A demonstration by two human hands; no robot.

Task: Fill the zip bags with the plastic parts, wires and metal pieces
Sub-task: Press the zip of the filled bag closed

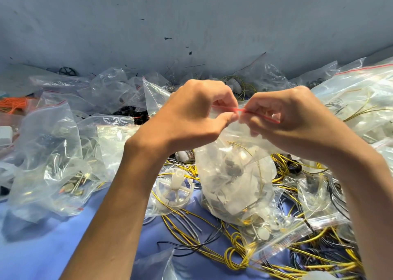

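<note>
Work surface: blue table cover [53, 247], with a grey-blue wall [191, 14] behind it. Loose yellow wires [234, 250] mixed with dark grey ones lie tangled over the centre and lower right. A white plastic spoked wheel [174, 189] lies among them, just left of the held bag. A black ring [294, 166] sits on the wires below the right wrist. An empty flat zip bag [282, 235] lies across the wire pile at lower right. At left is a filled clear bag [49, 152] with metal pieces showing at its bottom, and crumpled clear bags are heaped behind it to the wall. Orange wire [12, 104] is at the far left edge. A large bag with a red strip [361, 92] is at far right. Both forearms cross the lower frame and hide part of the pile beneath them. The zip bag in work [236, 179] is held up at centre, hanging from its mouth, with its lower end down among the wires; contact with the pile cannot be confirmed. Visible through the film: grey pieces, white plastic parts and a thin yellow wire. The left hand [191, 113] has its fingers curled, thumb and fingertips pinching the bag's red zip strip [240, 109] at its left end. The right hand [291, 118] is also curled, pinching the same strip just right of the left thumb. The two thumbs are almost touching. Whether the strip is sealed cannot be told.
</note>
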